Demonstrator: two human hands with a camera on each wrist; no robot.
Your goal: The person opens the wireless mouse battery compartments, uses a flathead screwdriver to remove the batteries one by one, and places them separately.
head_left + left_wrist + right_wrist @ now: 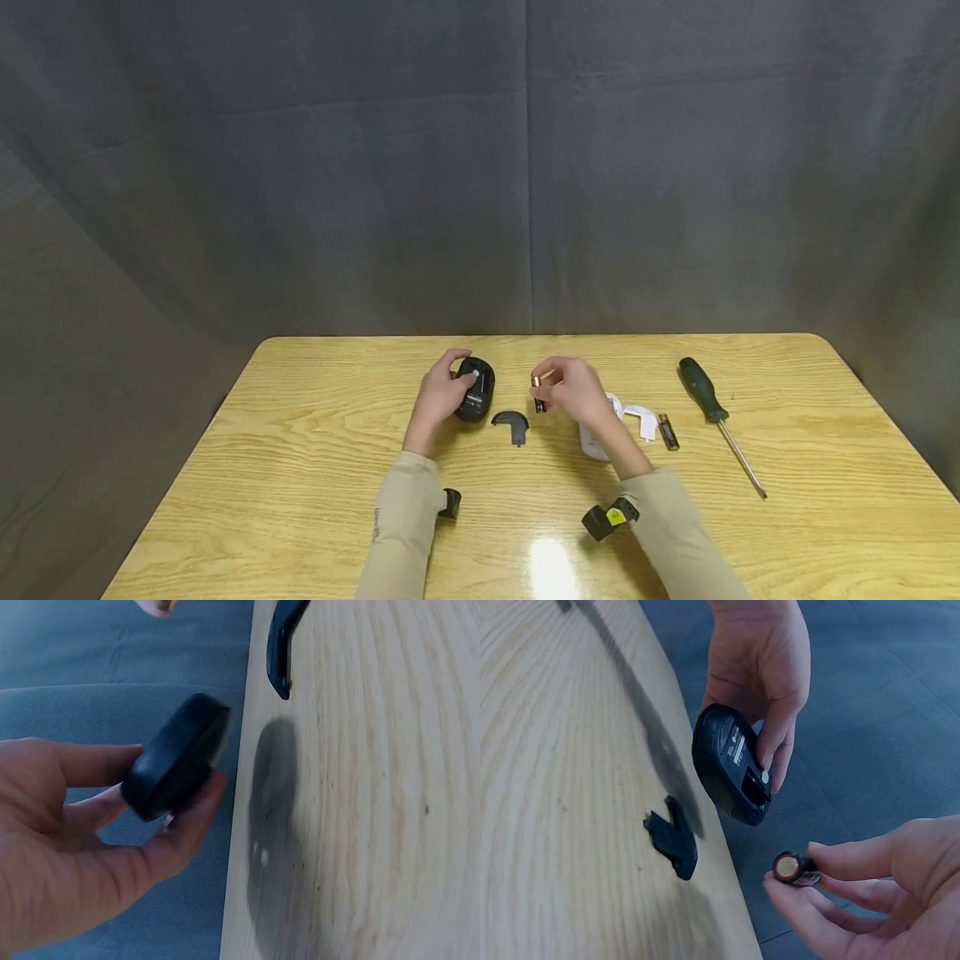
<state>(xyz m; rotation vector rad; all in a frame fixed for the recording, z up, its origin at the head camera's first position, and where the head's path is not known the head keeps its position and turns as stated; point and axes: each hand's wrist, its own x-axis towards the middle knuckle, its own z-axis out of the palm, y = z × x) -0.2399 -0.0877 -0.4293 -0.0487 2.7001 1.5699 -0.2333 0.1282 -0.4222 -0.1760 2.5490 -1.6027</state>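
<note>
- A left hand [438, 400] lifts a rounded black plastic computer mouse [476, 388] above a glossy, pale wood-grain table [300, 467], its fingers [776, 746] curled round the shell, underside turned toward the other hand.
- The mouse's open battery bay [751, 784] shows as a rectangular hollow in the right wrist view; what lies inside it cannot be made out.
- A flat, dark grey curved cover [512, 422] lies loose on the table just below and between the two hands.
- The right hand [577, 392] pinches a small cylindrical battery [538, 392], black with a copper-coloured end, between thumb and fingertips, held near the mouse but apart from it.
- Behind the right wrist lie white plastic pieces [637, 419], then a second battery [668, 432] on the table.
- Far right, a green-handled screwdriver [716, 418] with a slim metal shaft lies at a slant.
</note>
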